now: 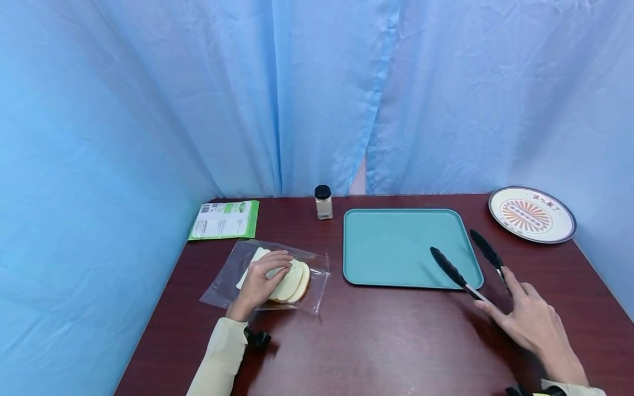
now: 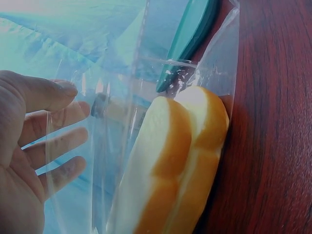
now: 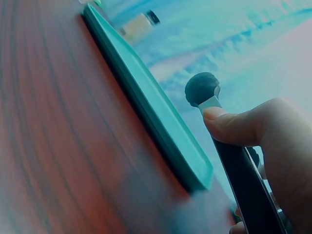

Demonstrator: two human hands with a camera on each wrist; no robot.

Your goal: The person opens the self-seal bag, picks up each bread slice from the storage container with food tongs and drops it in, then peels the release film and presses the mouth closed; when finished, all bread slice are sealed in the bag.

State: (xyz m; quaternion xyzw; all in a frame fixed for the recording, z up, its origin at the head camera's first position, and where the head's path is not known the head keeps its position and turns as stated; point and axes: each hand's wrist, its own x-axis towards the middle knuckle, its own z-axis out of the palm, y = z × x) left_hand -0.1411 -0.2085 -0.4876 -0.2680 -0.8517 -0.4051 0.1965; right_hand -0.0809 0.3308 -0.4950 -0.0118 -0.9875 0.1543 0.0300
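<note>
A clear plastic bag (image 1: 220, 289) lies at the left of the table, with slices of bread (image 1: 300, 283) inside. Over it, my left hand (image 1: 260, 283) pinches the upper film between thumb and fingers, lifting it off the bread. Two thick slices (image 2: 165, 151) with golden crusts show through the film in the left wrist view. On the right, my right hand (image 1: 532, 319) grips metal tongs (image 1: 448, 267) with black tips, thumb on one arm and fingers on the other. The tongs' arms are spread, with nothing between them, and one tip hangs over the tray's right side.
A teal tray (image 1: 396, 242) lies at the middle right of the dark red table. Behind it to the left stands a black-capped jar (image 1: 324, 203). A green-and-white packet (image 1: 225, 220) lies at the back left, and a patterned plate (image 1: 559, 225) at the back right. Blue curtains surround the table.
</note>
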